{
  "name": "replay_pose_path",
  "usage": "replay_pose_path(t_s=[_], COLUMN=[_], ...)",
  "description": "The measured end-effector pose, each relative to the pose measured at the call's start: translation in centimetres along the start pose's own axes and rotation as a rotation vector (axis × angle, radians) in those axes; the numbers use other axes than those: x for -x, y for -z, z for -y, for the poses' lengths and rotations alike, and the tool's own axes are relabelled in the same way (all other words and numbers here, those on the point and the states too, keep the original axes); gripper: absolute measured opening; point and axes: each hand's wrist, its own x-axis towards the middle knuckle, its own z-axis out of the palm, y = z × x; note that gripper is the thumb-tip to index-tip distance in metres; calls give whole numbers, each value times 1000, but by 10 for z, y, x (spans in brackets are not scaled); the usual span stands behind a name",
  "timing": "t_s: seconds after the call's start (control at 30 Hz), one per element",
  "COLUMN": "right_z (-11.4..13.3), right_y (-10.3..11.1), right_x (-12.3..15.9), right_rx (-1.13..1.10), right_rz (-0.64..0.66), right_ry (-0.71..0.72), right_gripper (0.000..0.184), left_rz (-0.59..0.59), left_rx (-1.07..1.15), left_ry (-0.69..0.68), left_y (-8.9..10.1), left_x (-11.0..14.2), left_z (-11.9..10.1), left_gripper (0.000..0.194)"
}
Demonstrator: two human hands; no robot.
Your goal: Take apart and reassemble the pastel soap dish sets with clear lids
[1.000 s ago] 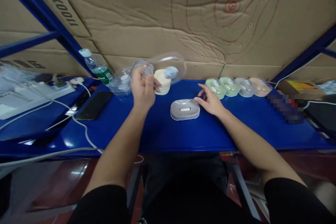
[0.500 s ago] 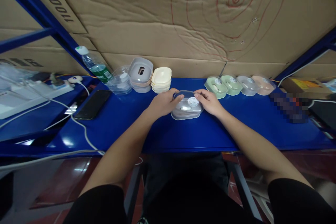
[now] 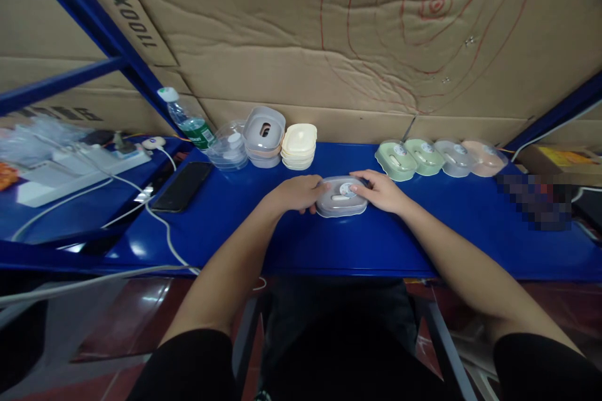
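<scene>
A grey soap-dish box [image 3: 342, 203] with a clear lid bearing a round sticker lies on the blue shelf [image 3: 329, 244] in front of me. My left hand [image 3: 300, 192] presses against its left end, fingers curled onto the lid. My right hand [image 3: 382, 190] rests on its right end, fingers laid over the lid. Behind them stand a stack of clear lids [image 3: 229, 148], a stack of grey and pink bases [image 3: 264, 136] and a stack of cream bases [image 3: 298, 146].
A row of lidded boxes, green [image 3: 396, 160], grey [image 3: 457, 158] and pink [image 3: 484, 158], lines the back right. A water bottle [image 3: 188, 120] leans at back left. A black phone [image 3: 182, 186] and white cables [image 3: 160, 232] lie to the left. Cardboard [image 3: 329, 37] walls the back.
My left hand brought a clear lid down from the air onto the grey base. Both hands now press on the lidded box, which sits lower and flatter than half a second ago.
</scene>
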Motion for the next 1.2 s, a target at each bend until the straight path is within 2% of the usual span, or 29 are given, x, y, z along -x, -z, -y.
replay_pose_path(t_s=[0.17, 0.27, 0.33, 0.4, 0.5, 0.6, 0.7, 0.77, 0.97, 1.07, 1.13, 1.2], right_z=[-3, -1, 3, 10, 14, 8, -3, -8, -5, -5, -8, -10], right_y=[-10, -10, -6, -1, 4, 7, 13, 18, 22, 18, 15, 13], right_x=[-4, -6, -4, -2, 2, 3, 0, -2, -4, -3, -3, -3], right_rx=[-20, 34, 133, 225, 289, 282, 254, 261, 275, 327, 352, 351], right_rz=[-73, -155, -264, -302, -172, -79, -63, -49, -14, -56, -86, -104], right_ry=[-107, -158, -122, 6, 201, 228, 207, 217, 236, 214, 211, 201], right_gripper=[43, 47, 53, 60, 63, 61, 64, 70, 62, 57, 56, 60], left_rz=[-27, -26, -59, -117, -155, -220, -346, -386, -395, -466, -472, -425], left_rx=[35, 77, 77, 62, 85, 123, 106, 59, -4, -12, 37, 125], left_ry=[8, 8, 50, 101, 126, 86, 27, -3, -62, -106, -144, -163], left_y=[-1, -3, -4, -7, -9, -10, -11, -13, -18, -19, -21, -22], left_x=[-6, -13, -19, -26, -32, -32, -29, -28, -32, -35, -38, -41], left_z=[6, 11, 15, 18, 20, 20, 17, 15, 12, 14, 16, 18], left_gripper=[48, 47, 43, 39, 39, 46, 46, 44, 47, 43, 41, 42])
